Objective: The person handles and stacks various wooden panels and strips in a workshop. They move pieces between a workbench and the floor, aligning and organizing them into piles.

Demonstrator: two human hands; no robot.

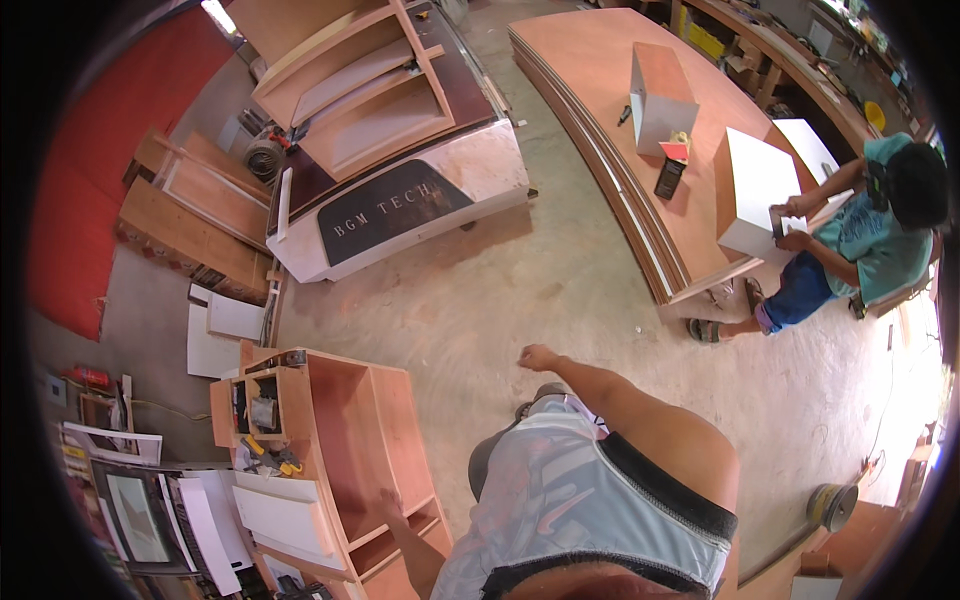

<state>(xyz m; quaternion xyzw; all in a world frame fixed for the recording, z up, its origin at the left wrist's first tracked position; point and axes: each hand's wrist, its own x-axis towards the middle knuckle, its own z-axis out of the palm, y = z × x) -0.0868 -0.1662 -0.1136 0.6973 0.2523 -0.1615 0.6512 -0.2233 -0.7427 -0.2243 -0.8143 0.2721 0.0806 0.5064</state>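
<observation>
My left hand point(388, 505) hangs low over the front of an open-fronted wooden cabinet point(390, 410). Its fingers look stretched out and nothing shows in them, though their outline blurs into the wood; whether they touch it I cannot tell. My right hand point(539, 357) is held out ahead of my body above the concrete floor. Its fingers are curled in, with no object visible in them. On the cabinet's left side sit a small wooden box point(264, 405) with things inside, a yellow-and-black tool point(270, 458) and white panels point(285, 515).
Far left, a large machine point(490, 175) carries wooden frames point(385, 120). At the right, a person point(900, 230) works on a white box point(755, 190) at a stack of wood sheets point(570, 60). A round reel point(832, 507) stands at lower right; panels point(140, 515) lean at lower left.
</observation>
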